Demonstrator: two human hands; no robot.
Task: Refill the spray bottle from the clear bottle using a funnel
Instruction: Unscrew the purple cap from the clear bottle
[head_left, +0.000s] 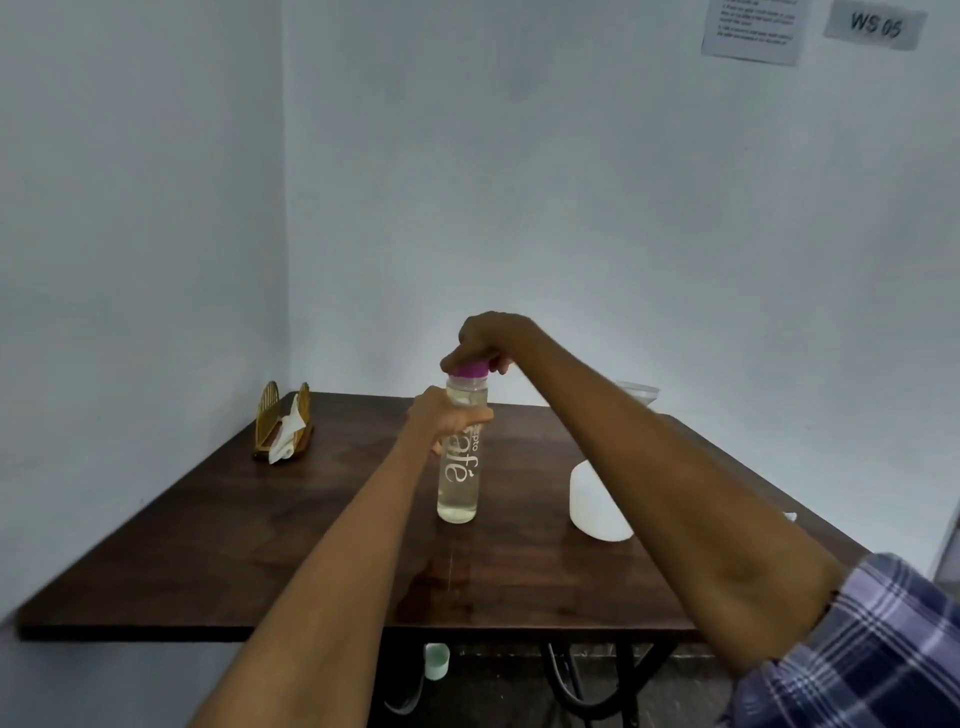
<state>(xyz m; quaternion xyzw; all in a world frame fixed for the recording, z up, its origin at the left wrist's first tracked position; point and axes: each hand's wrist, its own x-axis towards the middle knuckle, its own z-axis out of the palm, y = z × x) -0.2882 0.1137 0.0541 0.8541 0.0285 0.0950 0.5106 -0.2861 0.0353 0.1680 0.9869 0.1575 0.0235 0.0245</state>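
The step in hand looks like opening the clear bottle (458, 467): it stands upright near the middle of the desk (208, 545), nearly full of pale liquid, with its purple cap (470, 370) on top. Whether the cap is already loose I cannot tell from here.

The left hand (447, 418) is wrapped round the upper body of the bottle, just under the shoulder, fingers curled about it to steady it. The right hand (485, 340) comes down from above and closes over the cap, fingertips pinching its rim as if to twist it.

The white spray bottle (592, 501) sits on the desk to the right, partly hidden behind the right forearm, so I cannot see its neck or whether its spray head is on. A pale, funnel-like rim (640, 392) shows at the far edge of the desk behind that arm; I take it for the funnel, though only a sliver is visible.

Next, I judge, the cap needs to come off and be set down, then the funnel must be seated in the spray bottle's mouth before any tipping. The full bottle will want a firm hold and a slow pour.

At the far left corner stands a wooden napkin holder (283, 421).
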